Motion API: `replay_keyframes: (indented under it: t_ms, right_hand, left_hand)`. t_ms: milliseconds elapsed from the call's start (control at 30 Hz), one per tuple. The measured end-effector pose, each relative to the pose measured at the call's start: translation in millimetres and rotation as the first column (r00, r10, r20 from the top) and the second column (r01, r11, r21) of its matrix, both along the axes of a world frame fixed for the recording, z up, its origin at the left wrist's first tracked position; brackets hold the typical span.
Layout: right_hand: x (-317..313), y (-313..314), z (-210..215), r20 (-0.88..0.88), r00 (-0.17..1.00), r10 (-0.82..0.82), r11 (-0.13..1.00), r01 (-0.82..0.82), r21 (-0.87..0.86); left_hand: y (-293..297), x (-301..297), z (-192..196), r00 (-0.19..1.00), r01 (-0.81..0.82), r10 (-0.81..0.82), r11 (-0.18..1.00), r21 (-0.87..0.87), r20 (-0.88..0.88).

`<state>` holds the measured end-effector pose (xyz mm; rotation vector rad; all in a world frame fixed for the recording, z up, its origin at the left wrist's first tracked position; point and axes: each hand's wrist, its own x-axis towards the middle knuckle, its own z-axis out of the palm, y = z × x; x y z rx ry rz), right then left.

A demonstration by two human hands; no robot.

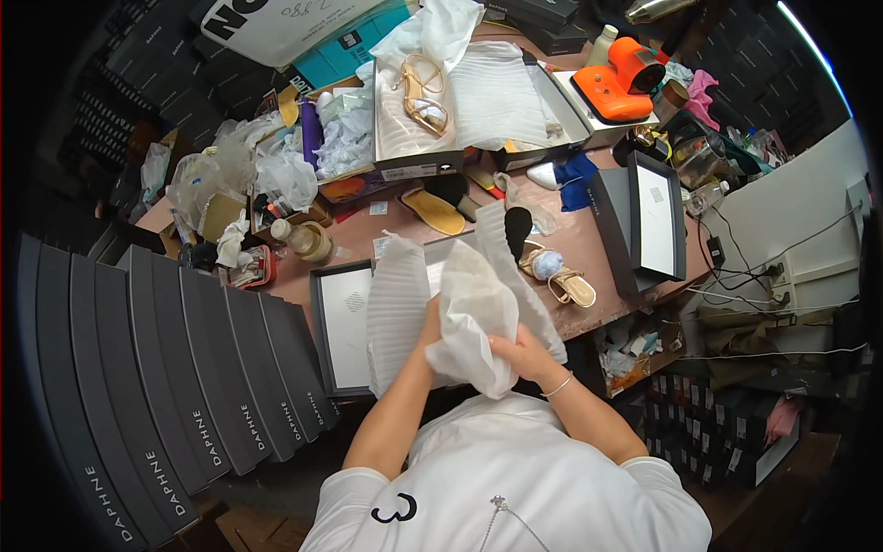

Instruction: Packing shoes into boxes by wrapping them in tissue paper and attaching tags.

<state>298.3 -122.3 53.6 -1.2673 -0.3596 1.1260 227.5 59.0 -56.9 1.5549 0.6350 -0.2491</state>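
Between my hands is a crumpled white wrapping sheet [476, 317], paper or thin cloth; I cannot tell which. My right hand [522, 354] grips its lower right side, thumb on top. My left hand [430, 324] holds its left side, fingers mostly hidden behind it. Beneath lies an open shoe box with ribbed white packing paper [397, 304] standing up along both sides. Its grey-rimmed lid [351, 327] is at the left. Just right of the box, a gold strappy sandal [572, 287] stuffed with pale paper rests on the table, beside a dark sole [518, 228].
Grey shoe boxes [166, 368] stand stacked at the left. Farther back, an open box holds another gold sandal [423, 106]. An orange device [625, 83] sits at the back right, an upright box lid [658, 216] nearer. Insoles [432, 212], a glass jar [313, 241] and cables [745, 276] lie around.
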Motion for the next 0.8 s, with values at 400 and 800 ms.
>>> replay_keyframes:
  t_ms: [400, 800]
  right_hand:
    - [58.1, -41.6, -0.9, 0.287, 0.883, -0.371, 0.911, 0.407, -0.075]
    - [48.5, -19.9, -38.1, 0.261, 0.945, -0.195, 0.946, 0.252, -0.204]
  left_hand:
    - [27.7, 31.6, 15.3, 0.939, 0.273, -0.344, 0.700, 0.660, -0.024]
    - [75.9, 36.3, 93.9, 0.899, -0.222, -0.152, 0.651, 0.726, 0.411]
